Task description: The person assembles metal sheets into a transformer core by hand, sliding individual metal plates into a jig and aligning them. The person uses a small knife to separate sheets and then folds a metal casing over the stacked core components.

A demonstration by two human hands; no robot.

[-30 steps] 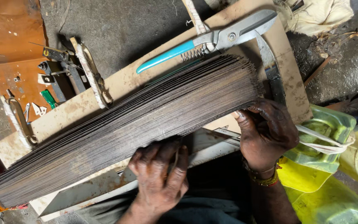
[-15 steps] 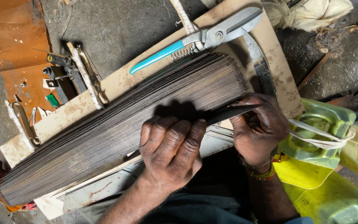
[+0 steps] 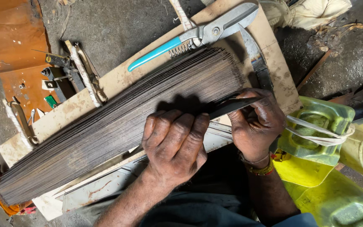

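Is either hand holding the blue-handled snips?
No; the snips lie untouched on the board above the stack of metal strips, where both hands work.

Left hand (image 3: 175, 145) lies flat, fingers spread, on the near edge of a long stack of thin dark metal strips (image 3: 118, 122) running diagonally across a board (image 3: 274, 63). Right hand (image 3: 255, 124) pinches one strip (image 3: 232, 105) at the stack's right end, lifted slightly off the rest. Tin snips with a blue handle (image 3: 198, 35) sit along the board's far edge. Green-yellow plastic can (image 3: 320, 126) just right of the right hand.
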